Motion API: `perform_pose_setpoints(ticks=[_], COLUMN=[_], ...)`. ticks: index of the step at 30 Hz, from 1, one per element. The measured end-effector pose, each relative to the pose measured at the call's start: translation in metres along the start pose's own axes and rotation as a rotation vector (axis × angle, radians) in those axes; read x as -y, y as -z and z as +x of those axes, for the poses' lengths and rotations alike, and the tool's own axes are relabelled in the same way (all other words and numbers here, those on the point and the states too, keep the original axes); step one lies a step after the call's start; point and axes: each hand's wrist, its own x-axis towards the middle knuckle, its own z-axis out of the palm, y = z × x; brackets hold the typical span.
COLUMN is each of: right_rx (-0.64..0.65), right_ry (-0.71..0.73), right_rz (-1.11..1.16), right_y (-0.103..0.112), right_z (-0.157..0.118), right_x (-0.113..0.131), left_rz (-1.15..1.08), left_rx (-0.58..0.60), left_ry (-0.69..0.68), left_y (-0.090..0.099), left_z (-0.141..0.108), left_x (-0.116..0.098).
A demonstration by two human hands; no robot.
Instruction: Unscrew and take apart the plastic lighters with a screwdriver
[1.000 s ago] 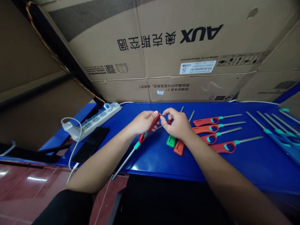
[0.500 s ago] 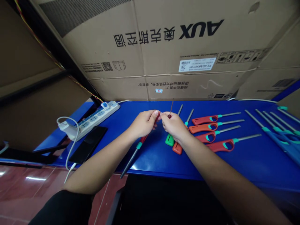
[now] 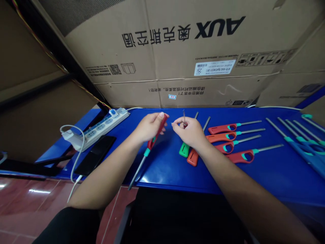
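Observation:
My left hand (image 3: 151, 127) is closed round the handle of a red long-neck lighter (image 3: 157, 130). The lighter's metal tube points down toward me, past the table's front edge. To the right, my right hand (image 3: 189, 130) is closed on a thin screwdriver (image 3: 184, 117), whose shaft sticks up above the fingers; its dark red handle is mostly hidden in the palm. A tiny pale bit, too small to name, shows at the pinched thumb and forefinger. Below this hand lie a green lighter (image 3: 183, 149) and an orange lighter (image 3: 192, 158).
Several red and orange lighters, among them one red lighter (image 3: 240, 156), lie to the right. Blue lighters (image 3: 302, 154) lie at the far right. A power strip (image 3: 101, 127) and a black phone (image 3: 95, 156) are on the left. A large cardboard box (image 3: 177, 67) stands behind the blue table (image 3: 162, 169).
My hands have moved apart. The left hand has drawn the red lighter slightly left and more of its handle shows; the right hand has come away from the handle's end with the screwdriver.

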Motion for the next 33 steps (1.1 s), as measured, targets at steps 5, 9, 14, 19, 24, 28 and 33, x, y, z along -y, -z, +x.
perform_pose_setpoints(ticks=[5, 9, 14, 19, 24, 28, 33], right_rx=[0.167, 0.294, 0.364, 0.269, 0.192, 0.212, 0.168], right_ry=[0.122, 0.162, 0.151, 0.077, -0.003, 0.052, 0.160], right_rz=[-0.338, -0.499, -0.603, -0.695, -0.916, -1.014, -1.021], right_y=[-0.010, -0.034, -0.051, -0.025, 0.022, 0.034, 0.048], right_z=[0.026, 0.051, 0.059, 0.075, 0.101, 0.101, 0.086], right_x=[-0.007, -0.009, -0.012, -0.018, -0.028, -0.036, -0.033], left_rz=[-0.272, -0.357, -0.379, -0.386, -0.417, -0.378, -0.236], left_rx=[-0.164, -0.226, -0.182, -0.091, 0.088, 0.206, 0.356], left_ry=[0.132, 0.206, 0.212, 0.229, 0.280, 0.291, 0.281], left_y=[0.048, 0.071, 0.073, 0.067, 0.053, 0.036, 0.016], left_z=[0.026, 0.040, 0.044, 0.041, 0.035, 0.029, 0.014], left_x=[0.009, 0.025, 0.037, 0.039, 0.036, 0.035, 0.031])
